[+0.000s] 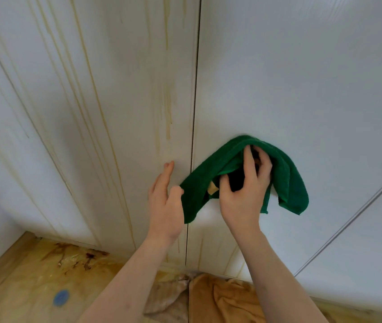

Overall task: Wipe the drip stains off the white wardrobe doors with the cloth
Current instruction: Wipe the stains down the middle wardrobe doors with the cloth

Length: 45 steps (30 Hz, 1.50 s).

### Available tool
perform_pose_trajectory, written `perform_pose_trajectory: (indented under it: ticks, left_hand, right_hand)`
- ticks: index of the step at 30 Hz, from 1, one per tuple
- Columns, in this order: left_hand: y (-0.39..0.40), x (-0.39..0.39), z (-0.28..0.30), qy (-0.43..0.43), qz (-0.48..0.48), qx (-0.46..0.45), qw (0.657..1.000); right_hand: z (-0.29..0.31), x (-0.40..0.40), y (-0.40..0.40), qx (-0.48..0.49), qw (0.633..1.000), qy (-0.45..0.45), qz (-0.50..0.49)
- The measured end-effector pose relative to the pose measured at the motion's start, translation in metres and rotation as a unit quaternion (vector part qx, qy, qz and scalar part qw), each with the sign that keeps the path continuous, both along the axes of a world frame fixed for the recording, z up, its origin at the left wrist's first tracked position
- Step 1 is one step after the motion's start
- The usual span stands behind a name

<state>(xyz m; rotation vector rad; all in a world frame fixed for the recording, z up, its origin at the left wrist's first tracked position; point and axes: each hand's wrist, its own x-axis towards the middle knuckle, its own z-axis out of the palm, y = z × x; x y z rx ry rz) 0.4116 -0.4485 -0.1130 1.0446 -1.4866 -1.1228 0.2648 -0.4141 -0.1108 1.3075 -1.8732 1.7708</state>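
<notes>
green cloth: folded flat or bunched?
Bunched. The green cloth drapes in loose folds around the right hand, whose fingers curl into it against the door.

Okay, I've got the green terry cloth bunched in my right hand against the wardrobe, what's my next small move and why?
Probably slide the green terry cloth left across the dark door gap. Your right hand holds it on the right white door, which looks clean at that height, while yellow-brown drip streaks run down the left white door beside your left hand.

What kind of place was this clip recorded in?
Probably a bedroom or other room of a home, mid-cleaning: tall white wardrobe doors streaked with yellowish drip stains, a wooden floor under stained plastic sheeting, and a green cloth in the right hand.
</notes>
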Motion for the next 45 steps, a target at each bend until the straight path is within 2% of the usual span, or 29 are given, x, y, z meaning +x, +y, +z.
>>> perform_pose_trajectory:
  ticks: [6, 9, 11, 18, 20, 23, 25, 28, 33, 37, 41, 45]
  left_hand:
    - [-0.005, 0.002, -0.006, -0.038, 0.007, -0.033, 0.999]
    - [-0.007, 0.003, -0.009, -0.048, 0.001, -0.034, 0.998]
    - [-0.007, 0.002, -0.01, -0.049, 0.001, -0.032, 0.998]
    - [-0.004, -0.003, -0.014, -0.05, 0.016, -0.042, 0.998]
    - [-0.003, -0.005, -0.016, -0.048, 0.025, -0.052, 0.997]
    - [0.001, -0.008, -0.014, -0.03, 0.043, -0.042, 0.998]
    - [0.002, -0.009, -0.012, -0.02, 0.048, -0.006, 0.999]
    - [0.006, -0.013, -0.01, -0.037, 0.003, 0.07, 0.997]
    - [0.013, -0.027, -0.017, -0.127, -0.04, 0.116, 0.984]
    - [0.013, -0.036, -0.018, -0.15, -0.04, 0.108, 0.982]
    - [0.019, -0.049, -0.015, -0.15, -0.039, 0.104, 0.982]
    - [0.018, -0.051, -0.014, -0.143, -0.046, 0.095, 0.984]
  right_hand:
    - [-0.051, 0.015, -0.009, 0.152, 0.986, 0.049, 0.057]
    - [-0.09, 0.022, -0.007, 0.249, 0.959, 0.055, 0.12]
    - [-0.111, 0.021, -0.004, 0.279, 0.948, 0.08, 0.128]
    - [-0.137, 0.008, 0.015, 0.393, 0.893, 0.155, 0.156]
    - [-0.138, 0.002, 0.024, 0.418, 0.88, 0.164, 0.154]
    - [-0.135, -0.015, 0.039, 0.428, 0.879, 0.157, 0.137]
    - [-0.133, -0.03, 0.052, 0.426, 0.884, 0.158, 0.112]
    - [-0.128, -0.053, 0.076, 0.419, 0.894, 0.149, 0.06]
    - [-0.121, -0.092, 0.109, 0.401, 0.911, 0.065, -0.064]
    - [-0.121, -0.128, 0.133, 0.363, 0.915, -0.075, -0.16]
    - [-0.123, -0.154, 0.15, 0.321, 0.887, -0.242, -0.228]
    - [-0.132, -0.155, 0.145, 0.262, 0.865, -0.362, -0.227]
